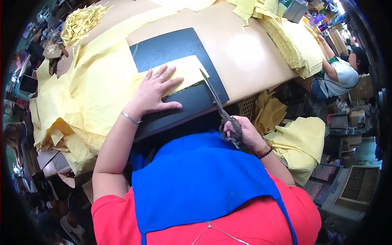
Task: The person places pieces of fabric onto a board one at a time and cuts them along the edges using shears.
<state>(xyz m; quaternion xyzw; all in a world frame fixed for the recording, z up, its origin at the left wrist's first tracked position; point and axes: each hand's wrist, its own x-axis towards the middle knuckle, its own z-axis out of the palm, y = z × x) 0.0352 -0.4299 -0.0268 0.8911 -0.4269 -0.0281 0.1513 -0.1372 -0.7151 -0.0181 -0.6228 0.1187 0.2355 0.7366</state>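
Observation:
My left hand (pixel 161 87) lies flat with fingers spread on a yellow strip of sheet material (pixel 185 67), pressing it onto a black board (pixel 163 45). My right hand (pixel 239 130) is wrapped around the handles of a pair of dark scissors (pixel 216 100). The blades point away from me, and their tip is at the right end of the yellow strip. Whether the blades are touching the strip I cannot tell. A large crumpled yellow sheet (pixel 102 77) spreads to the left of the board, beside my left forearm.
A heap of thin yellow strips (pixel 83 20) lies at the table's far left. Stacked yellow sheets (pixel 292 47) hang over the right edge, near another person (pixel 341 71). More yellow material (pixel 300 141) is piled below on my right, by a woven basket (pixel 247 107).

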